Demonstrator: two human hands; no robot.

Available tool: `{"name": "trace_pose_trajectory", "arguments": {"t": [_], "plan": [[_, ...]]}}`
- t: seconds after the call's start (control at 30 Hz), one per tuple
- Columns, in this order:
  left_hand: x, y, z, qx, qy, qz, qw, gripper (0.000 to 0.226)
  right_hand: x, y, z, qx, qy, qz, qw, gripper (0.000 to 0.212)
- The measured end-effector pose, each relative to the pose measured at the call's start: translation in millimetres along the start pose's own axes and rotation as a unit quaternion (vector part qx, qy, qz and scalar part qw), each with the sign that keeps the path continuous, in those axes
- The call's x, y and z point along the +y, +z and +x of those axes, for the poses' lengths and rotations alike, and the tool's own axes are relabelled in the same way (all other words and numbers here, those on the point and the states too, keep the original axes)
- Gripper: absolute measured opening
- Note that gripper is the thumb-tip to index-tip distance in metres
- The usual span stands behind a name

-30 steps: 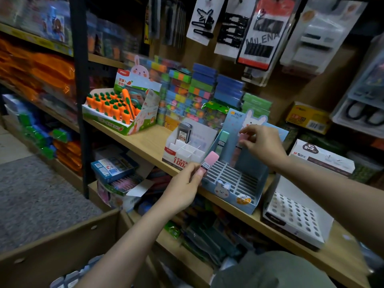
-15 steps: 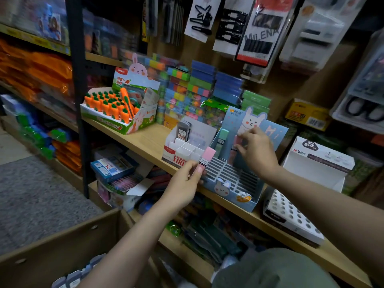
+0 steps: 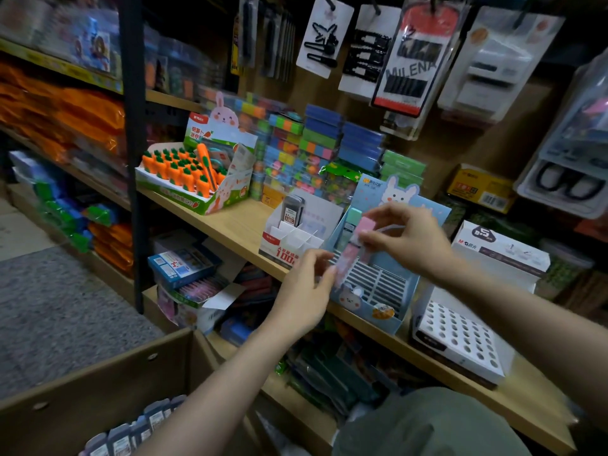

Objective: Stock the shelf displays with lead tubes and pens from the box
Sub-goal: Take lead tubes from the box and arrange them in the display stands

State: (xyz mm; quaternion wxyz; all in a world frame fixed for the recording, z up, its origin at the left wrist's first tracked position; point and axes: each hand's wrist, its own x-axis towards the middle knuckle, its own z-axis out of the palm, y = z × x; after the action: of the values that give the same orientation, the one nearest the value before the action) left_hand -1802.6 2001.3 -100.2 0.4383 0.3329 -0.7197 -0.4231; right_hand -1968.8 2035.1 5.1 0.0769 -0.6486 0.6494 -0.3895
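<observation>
My right hand pinches a pink lead tube over the blue display's far-left slots; my left hand, fingers loosely spread, holds nothing I can discern; most slots remain unfilled

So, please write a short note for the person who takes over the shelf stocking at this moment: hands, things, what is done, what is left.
Right hand: pinching a pink lead tube over the back rows of the blue bunny display.
Left hand: at the display's front left edge, fingers on something pale pink; blurred, cannot tell what.
Done: a green tube stands in the blue display; one dark tube stands in the white divided display.
Left: most slots in both displays are empty; the white holed pen stand is empty. More packs wait in the cardboard box, bottom left.
</observation>
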Motion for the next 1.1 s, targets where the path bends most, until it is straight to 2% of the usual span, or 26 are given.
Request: {"name": "trace_pose_trajectory", "arguments": {"t": [0.07,0.13,0.2,0.3,0.63,0.8,0.93,1.1], "plan": [[-7.9,-1.9,-1.9,0.005,0.1,0.155,0.983,0.036,8.8,-21.4,7.8,0.042,0.005,-0.051,0.998,0.022],[-16.3,-0.6,-4.2,-0.032,0.164,0.253,0.953,0.042,19.6,-36.0,11.6,0.083,-0.018,-0.148,0.985,0.02],[-24.4,4.0,-6.9,-0.077,0.175,0.309,0.932,0.047,30.0,-37.9,11.8,0.099,-0.037,-0.211,0.972,0.019],[-33.4,9.4,-7.5,-0.102,0.181,0.366,0.907,0.052,43.4,-27.4,14.6,0.102,-0.039,-0.231,0.967,0.018],[-42.7,12.4,-5.9,-0.103,0.177,0.356,0.912,0.054,61.5,-11.9,25.3,0.125,-0.029,-0.229,0.965,0.016],[-43.0,14.1,-5.5,-0.099,0.173,0.344,0.918,0.053,61.8,-14.1,25.3,0.104,0.002,-0.205,0.973,0.02],[-44.0,13.1,-5.6,-0.098,0.177,0.335,0.92,0.054,61.5,-8.2,23.7,0.109,-0.019,-0.247,0.963,0.024],[-45.7,12.0,-7.6,-0.114,0.169,0.335,0.92,0.058,62.4,-2.4,17.8,0.104,-0.046,-0.322,0.94,0.01]]}}
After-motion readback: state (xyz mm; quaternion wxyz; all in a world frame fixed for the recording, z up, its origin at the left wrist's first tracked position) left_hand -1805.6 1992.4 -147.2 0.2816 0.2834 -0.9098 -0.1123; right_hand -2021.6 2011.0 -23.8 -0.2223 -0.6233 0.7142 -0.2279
